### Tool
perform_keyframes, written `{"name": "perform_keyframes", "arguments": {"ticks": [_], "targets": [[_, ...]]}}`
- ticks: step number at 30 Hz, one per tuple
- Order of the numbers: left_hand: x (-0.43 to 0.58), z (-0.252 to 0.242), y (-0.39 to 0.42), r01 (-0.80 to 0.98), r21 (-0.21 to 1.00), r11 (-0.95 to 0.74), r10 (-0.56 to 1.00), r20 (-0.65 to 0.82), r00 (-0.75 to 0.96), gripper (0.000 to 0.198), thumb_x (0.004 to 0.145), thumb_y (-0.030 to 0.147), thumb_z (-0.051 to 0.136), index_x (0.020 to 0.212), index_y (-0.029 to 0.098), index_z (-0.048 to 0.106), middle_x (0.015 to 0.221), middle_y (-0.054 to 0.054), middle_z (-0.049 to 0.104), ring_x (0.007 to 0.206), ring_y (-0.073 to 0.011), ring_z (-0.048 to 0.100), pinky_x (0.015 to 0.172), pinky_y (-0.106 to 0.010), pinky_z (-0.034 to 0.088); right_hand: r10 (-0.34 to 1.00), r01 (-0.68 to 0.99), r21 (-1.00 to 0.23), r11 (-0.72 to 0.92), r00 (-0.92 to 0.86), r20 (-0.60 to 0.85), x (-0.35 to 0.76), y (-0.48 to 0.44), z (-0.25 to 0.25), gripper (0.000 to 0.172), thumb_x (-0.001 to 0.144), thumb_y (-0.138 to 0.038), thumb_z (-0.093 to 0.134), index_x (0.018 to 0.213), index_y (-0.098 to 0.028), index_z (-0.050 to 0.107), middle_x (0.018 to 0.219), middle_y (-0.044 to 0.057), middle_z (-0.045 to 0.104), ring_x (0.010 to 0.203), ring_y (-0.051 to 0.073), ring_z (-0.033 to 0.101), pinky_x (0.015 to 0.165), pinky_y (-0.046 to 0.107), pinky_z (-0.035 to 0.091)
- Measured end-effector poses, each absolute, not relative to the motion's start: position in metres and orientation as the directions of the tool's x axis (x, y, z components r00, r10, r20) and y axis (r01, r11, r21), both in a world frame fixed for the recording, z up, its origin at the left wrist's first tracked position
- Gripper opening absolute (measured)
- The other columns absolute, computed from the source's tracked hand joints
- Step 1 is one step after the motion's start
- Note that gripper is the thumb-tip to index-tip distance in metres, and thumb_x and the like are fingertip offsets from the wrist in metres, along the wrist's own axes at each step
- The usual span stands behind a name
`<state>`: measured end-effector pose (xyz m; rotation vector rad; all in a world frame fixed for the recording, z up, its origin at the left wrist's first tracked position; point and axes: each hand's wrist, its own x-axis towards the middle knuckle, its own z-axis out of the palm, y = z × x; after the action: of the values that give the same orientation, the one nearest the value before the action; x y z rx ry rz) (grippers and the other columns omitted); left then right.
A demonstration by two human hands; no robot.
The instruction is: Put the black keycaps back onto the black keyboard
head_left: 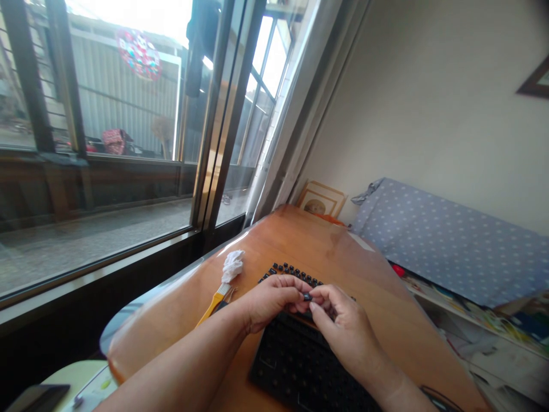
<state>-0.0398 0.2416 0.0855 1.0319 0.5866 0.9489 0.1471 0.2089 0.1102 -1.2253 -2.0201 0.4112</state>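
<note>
A small black keycap (pixel 307 296) sits between the fingertips of my left hand (pixel 274 298) and my right hand (pixel 345 320). Both hands are closed in a pinch, meeting above the far edge of a black keyboard (pixel 295 363). The keyboard lies tilted on the wooden table, with its keycaps off at least over much of its surface. Just beyond my hands, several loose black keycaps (pixel 291 269) are laid out in rows, partly hidden by my left hand.
Left of my forearm lie a yellow-handled brush (pixel 210 309) and a crumpled white tissue (pixel 233 265). The glossy brown table (pixel 338 252) runs toward a framed picture (pixel 319 201). Glass doors stand left; a polka-dot cloth (pixel 450 240) covers a shelf at right.
</note>
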Motion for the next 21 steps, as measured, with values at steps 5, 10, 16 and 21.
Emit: {"name": "perform_keyframes", "arguments": {"ticks": [5, 10, 16, 21], "targets": [[-0.0398, 0.0876, 0.2406, -0.401, 0.894, 0.197, 0.863, 0.036, 0.504, 0.032, 0.069, 0.021, 0.072, 0.100, 0.015, 0.068, 0.085, -0.004, 0.070, 0.075, -0.0118, 0.064, 0.082, -0.028, 0.047, 0.891, 0.604, -0.657, 0.452, -0.266, 0.368, 0.1472, 0.2068, 0.1116, 0.021, 0.092, -0.025, 0.058, 0.109, -0.022, 0.068, 0.096, 0.002, 0.069, 0.083, 0.016, 0.066, 0.075, 0.028, 0.053], [-0.0386, 0.0898, 0.2395, -0.372, 0.911, 0.179, 0.866, 0.033, 0.499, 0.032, 0.068, 0.020, 0.071, 0.099, 0.015, 0.066, 0.085, -0.004, 0.069, 0.074, -0.0116, 0.063, 0.080, -0.028, 0.047, 0.892, 0.569, -0.687, 0.452, -0.293, 0.344, 0.1469, 0.2070, 0.1119, 0.019, 0.095, -0.032, 0.058, 0.106, -0.023, 0.070, 0.098, 0.003, 0.070, 0.087, 0.017, 0.066, 0.078, 0.029, 0.053], [-0.0383, 0.0862, 0.2406, -0.419, 0.893, 0.167, 0.883, 0.054, 0.466, 0.025, 0.070, 0.020, 0.069, 0.094, 0.016, 0.064, 0.081, -0.003, 0.067, 0.073, -0.0119, 0.063, 0.076, -0.027, 0.046, 0.881, 0.531, -0.703, 0.473, -0.278, 0.383, 0.1487, 0.2073, 0.1071, 0.019, 0.097, -0.038, 0.060, 0.102, -0.023, 0.070, 0.096, 0.003, 0.069, 0.085, 0.017, 0.065, 0.076, 0.028, 0.052], [-0.0379, 0.0848, 0.2410, -0.423, 0.892, 0.160, 0.884, 0.061, 0.463, 0.021, 0.068, 0.019, 0.069, 0.088, 0.016, 0.063, 0.076, -0.002, 0.065, 0.072, -0.0123, 0.063, 0.075, -0.026, 0.046, 0.803, 0.602, -0.553, 0.576, -0.289, 0.522, 0.1486, 0.2031, 0.1044, 0.012, 0.097, -0.030, 0.060, 0.100, -0.025, 0.070, 0.094, 0.002, 0.066, 0.083, 0.015, 0.063, 0.075, 0.026, 0.049]]}}
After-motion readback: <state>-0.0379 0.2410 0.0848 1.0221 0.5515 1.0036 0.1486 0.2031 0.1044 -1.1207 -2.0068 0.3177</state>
